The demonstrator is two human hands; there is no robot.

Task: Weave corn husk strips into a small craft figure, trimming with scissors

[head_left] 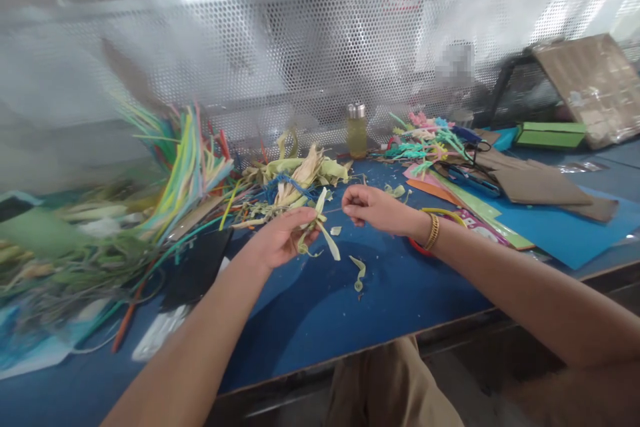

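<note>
My left hand [290, 235] is closed around a small bunch of pale green corn husk strips [327, 239], whose ends stick out past the thumb and hang down. To its right, my right hand [363, 205] is raised over the table with the fingers curled together in a pinch; whatever they hold, if anything, is too small to make out. A gold bracelet [434, 230] circles the right wrist. Below the hands a curled husk scrap [359, 273] lies on the blue table [390, 313]. Behind them is a pile of corn husks [305, 173] with blue cord in it.
A bottle [357, 133] of yellowish liquid stands by the perforated metal screen [325, 47]. Colourful pipe cleaners [187, 173] spread at left. On the right are fuzzy pastel stems [425, 137], brown cardboard [540, 185], blue paper [565, 233] and a green box [550, 135].
</note>
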